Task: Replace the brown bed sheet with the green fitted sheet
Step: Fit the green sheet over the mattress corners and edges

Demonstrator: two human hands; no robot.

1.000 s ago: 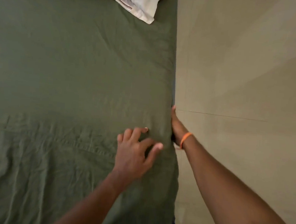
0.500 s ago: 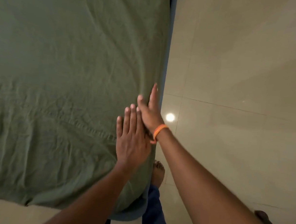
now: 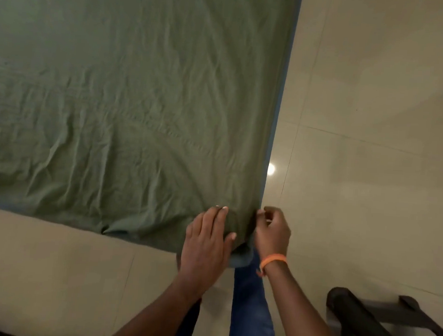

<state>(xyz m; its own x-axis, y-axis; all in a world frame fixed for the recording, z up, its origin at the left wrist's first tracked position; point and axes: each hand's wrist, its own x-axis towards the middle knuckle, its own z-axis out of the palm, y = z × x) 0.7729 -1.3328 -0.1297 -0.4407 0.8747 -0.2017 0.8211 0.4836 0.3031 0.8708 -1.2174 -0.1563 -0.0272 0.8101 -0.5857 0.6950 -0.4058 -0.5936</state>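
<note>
- Now the green fitted sheet (image 3: 130, 103) lies spread over the bed, covering the top out to the near and right edges, with creases fanning toward the near right corner.
- At that corner the left hand (image 3: 206, 241) rests flat on the sheet, fingers straight and together, thumb out toward the corner fold, pressing the cloth down rather than gripping it.
- Just beside it, the right hand (image 3: 272, 230), with an orange wristband (image 3: 273, 260), has its fingers curled at the corner's outer side; it looks to be pinching the sheet's edge, though the contact itself is hard to see.
- A strip of blue mattress (image 3: 281, 98) shows along the right edge and below the corner, so my guess is that the hem is not fully tucked under.
- Risk: a hard pull here could drag the sheet off a far corner, out of view.
- Risk: if the flat hand lifts early, the elastic may spring the corner back up.
- Risk: the bunched fold on the near edge could stay trapped as a wrinkle.
- A dark frame (image 3: 387, 326) stands on the tiled floor (image 3: 375, 126) nearby.
</note>
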